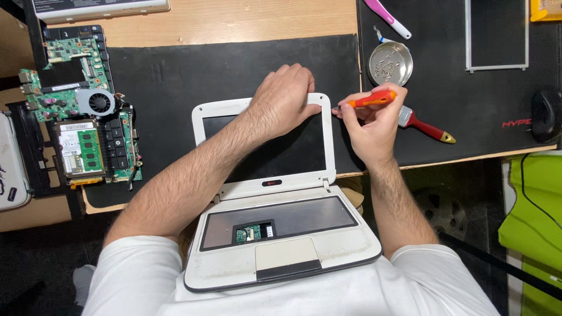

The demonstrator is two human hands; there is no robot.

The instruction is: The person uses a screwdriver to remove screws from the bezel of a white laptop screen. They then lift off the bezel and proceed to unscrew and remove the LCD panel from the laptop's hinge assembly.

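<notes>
Laptop (275,234), small and white, lies open on the person's lap with its lid laid back onto the black mat (175,76) at the worktop (234,20) edge. Keyboard is out: bare grey tray with a small green board showing in a cutout, touchpad below it. Left hand (284,99) is clamped over the lid's top bezel, fingers curled over the far edge, palm on the frame. Right hand (372,126) is closed around an orange screwdriver (369,99), held roughly level, tip pointing at the lid's top right corner; whether the tip actually touches the bezel is hard to tell from here. Just behind the right hand: round metal dish (390,63) with small screws in it, a red-handled brush (424,126) partly hidden by the hand, a pink tool (387,19) further back. Bare screen panel (497,35) lies on the mat at right, black mouse (545,114) near the right edge. Far left, well apart from the laptop: stripped green motherboard (79,111) with fan and memory stick exposed.
</notes>
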